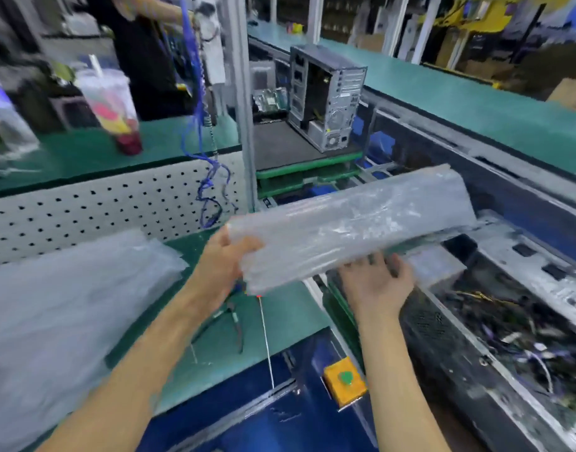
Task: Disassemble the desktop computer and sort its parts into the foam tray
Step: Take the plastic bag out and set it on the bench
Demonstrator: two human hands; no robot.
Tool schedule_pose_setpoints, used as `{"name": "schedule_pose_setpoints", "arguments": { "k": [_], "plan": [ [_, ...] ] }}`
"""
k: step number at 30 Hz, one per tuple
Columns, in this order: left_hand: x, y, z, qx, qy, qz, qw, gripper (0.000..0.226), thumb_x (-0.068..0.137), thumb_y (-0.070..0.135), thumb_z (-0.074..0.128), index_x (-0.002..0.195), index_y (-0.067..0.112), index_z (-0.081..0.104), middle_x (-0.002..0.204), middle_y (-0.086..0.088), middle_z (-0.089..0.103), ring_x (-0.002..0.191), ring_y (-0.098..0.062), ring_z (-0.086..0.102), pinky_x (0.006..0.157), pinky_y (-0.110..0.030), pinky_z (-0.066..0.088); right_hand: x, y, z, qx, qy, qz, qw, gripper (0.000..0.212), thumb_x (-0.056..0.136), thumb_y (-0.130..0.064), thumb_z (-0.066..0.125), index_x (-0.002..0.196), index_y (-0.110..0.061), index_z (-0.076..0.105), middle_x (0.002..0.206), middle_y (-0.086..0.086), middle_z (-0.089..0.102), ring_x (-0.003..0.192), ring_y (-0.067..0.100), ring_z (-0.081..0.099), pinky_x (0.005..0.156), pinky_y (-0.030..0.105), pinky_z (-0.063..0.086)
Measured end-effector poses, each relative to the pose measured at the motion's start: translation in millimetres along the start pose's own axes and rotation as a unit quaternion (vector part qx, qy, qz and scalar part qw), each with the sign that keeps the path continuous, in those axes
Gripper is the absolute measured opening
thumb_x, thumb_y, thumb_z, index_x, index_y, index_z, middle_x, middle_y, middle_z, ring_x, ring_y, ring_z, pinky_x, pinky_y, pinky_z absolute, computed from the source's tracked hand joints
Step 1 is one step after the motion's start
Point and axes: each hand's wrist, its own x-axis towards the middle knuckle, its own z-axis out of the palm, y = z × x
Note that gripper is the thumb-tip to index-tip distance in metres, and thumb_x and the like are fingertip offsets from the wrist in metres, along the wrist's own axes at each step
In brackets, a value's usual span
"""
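**Carrying a foam sheet over the conveyor**

Holding a long, pale grey translucent foam sheet above the bench edge, the person has both hands on it. The left hand grips the near-left end, with the thumb over the top and the fingers curled under. The right hand is below the sheet, palm up, fingers relaxed and spread apart — it supports the sheet and does not clamp it. The far end of the sheet hangs over the open dark metal computer case, which lies on its side at the right with loose cables inside. A second, upright grey tower case stands well apart on the conveyor further back. A stack of similar pale foam lies on the green bench mat at the left.

What could go wrong, in my judgement: the sheet is soft and long and is gripped at one end only, so it may bend and drag its far end into the cables, or slip off the open palm. The tall plastic drink cup on the bench behind could also be knocked by a wide swing.

Regarding writing — the picture is blurred, and no brand or label can be read. The yellow button box with a green cap shows no legible text.
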Motion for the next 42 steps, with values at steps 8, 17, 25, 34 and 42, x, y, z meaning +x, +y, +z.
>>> {"name": "schedule_pose_setpoints", "arguments": {
  "k": [8, 17, 25, 34, 42],
  "plan": [
    [-23, 22, -201, 0.055, 0.143, -0.046, 0.987, 0.008, 0.073, 0.028, 0.071, 0.066, 0.024, 0.073, 0.069, 0.004, 0.066, 0.063, -0.012, 0.063, 0.058, -0.023, 0.048, -7, 164, -10, -0.051, -0.044, 0.325, 0.943, 0.061, 0.104, -0.027, 0.013, 0.133, 0.016, 0.046, 0.128, 0.048, 0.051, 0.136, 0.057, 0.039, 0.106, 0.06, 0.04],
    [-25, 13, -402, 0.092, 0.315, -0.004, 0.945, 0.019, 0.086, 0.01, 0.072, 0.084, 0.029, 0.072, 0.088, 0.004, 0.074, 0.081, -0.015, 0.07, 0.077, -0.033, 0.051, 0, 347, 7, -0.131, 0.012, 0.333, 0.934, 0.067, 0.099, -0.053, 0.043, 0.153, -0.013, 0.041, 0.142, 0.024, 0.057, 0.131, 0.042, 0.053, 0.094, 0.057, 0.049],
    [3, -10, -509, 0.151, 0.475, 0.012, 0.867, 0.061, 0.082, 0.031, 0.078, 0.134, 0.012, 0.051, 0.11, -0.001, 0.054, 0.093, -0.017, 0.053, 0.084, -0.035, 0.044, 23, 446, 49, -0.239, -0.029, 0.339, 0.909, 0.056, 0.099, -0.055, 0.05, 0.128, -0.008, 0.055, 0.139, 0.022, 0.048, 0.129, 0.042, 0.048, 0.094, 0.064, 0.052],
    [53, -6, -548, 0.311, 0.467, -0.02, 0.828, 0.06, 0.097, 0.044, 0.056, 0.145, 0.017, 0.034, 0.144, -0.011, 0.045, 0.131, -0.029, 0.045, 0.109, -0.044, 0.036, 49, 506, 82, -0.339, -0.004, 0.318, 0.885, 0.064, 0.106, -0.032, 0.052, 0.157, -0.008, 0.023, 0.158, 0.026, 0.029, 0.143, 0.041, 0.039, 0.112, 0.053, 0.043],
    [74, -3, -518, 0.38, 0.353, 0.018, 0.855, 0.053, 0.1, 0.045, 0.051, 0.149, 0.027, 0.038, 0.154, -0.001, 0.036, 0.141, -0.019, 0.034, 0.117, -0.04, 0.025, 43, 512, 83, -0.503, -0.044, 0.277, 0.818, 0.06, 0.105, -0.029, 0.053, 0.151, 0.004, 0.031, 0.142, 0.028, 0.048, 0.126, 0.037, 0.057, 0.105, 0.048, 0.051]
  ]
}}
